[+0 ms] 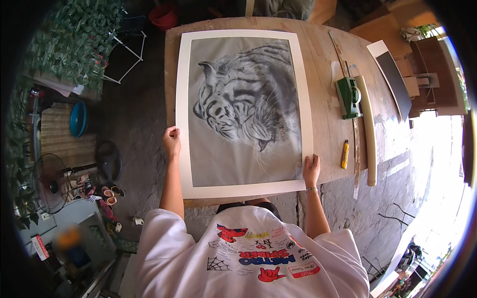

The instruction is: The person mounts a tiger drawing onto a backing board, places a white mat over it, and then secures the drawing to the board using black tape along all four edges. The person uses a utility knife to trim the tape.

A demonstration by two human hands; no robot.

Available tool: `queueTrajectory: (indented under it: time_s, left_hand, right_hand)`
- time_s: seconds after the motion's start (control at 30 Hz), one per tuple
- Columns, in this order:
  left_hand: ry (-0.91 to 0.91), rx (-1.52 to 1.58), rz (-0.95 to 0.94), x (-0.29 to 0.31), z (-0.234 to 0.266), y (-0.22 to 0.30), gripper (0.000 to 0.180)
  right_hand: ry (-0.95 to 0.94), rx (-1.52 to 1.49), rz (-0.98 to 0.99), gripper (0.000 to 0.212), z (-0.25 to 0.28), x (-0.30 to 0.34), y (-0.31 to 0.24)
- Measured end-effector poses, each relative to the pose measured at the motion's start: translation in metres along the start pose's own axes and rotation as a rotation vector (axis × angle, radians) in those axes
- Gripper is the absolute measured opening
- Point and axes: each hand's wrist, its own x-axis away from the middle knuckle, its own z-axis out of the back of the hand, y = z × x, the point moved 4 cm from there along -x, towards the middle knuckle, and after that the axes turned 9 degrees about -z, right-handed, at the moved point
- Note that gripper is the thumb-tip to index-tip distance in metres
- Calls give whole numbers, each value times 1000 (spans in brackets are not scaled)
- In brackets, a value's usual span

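Observation:
A black-and-white tiger drawing (238, 99) on grey paper lies sideways inside a white mat border (248, 189), over the wooden table (323, 74). My left hand (172, 141) grips the mat's left edge below its middle, fingers closed round it. Lower down on the opposite side, my right hand (311, 168) pinches the right edge near the bottom corner. The near edge of the mat sits close to my body. Whether its underside touches the tabletop I cannot tell.
To the right lie a yellow utility knife (345, 154), a green tape dispenser (344, 98), a long pale tube (368, 131) and a metal ruler (356, 174). A black-and-white board (392, 79) rests at the table's far right edge. On the left are a standing fan (51, 186) and a blue basin (78, 119).

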Motion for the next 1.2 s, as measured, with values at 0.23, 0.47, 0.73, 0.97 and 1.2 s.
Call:
queueTrajectory:
  time_s: [0.23, 0.47, 0.73, 0.97, 1.2]
  left_hand:
    - [-24, 37, -58, 0, 1, -18, 27]
    - [-203, -320, -22, 110, 67, -2, 53]
    - [-407, -532, -81, 230, 112, 24, 87]
    - [-428, -413, 25, 235, 109, 25, 76]
    - [-427, -420, 38, 242, 108, 7, 71]
  right_hand:
    - [36, 184, 95, 47, -1, 9, -5]
    - [-230, 147, -52, 64, 34, 36, 17]
    - [-451, 207, 151, 78, 59, 71, 45]
    - [-445, 303, 129, 54, 58, 65, 62]
    - [-424, 289, 182, 45, 59, 61, 64]
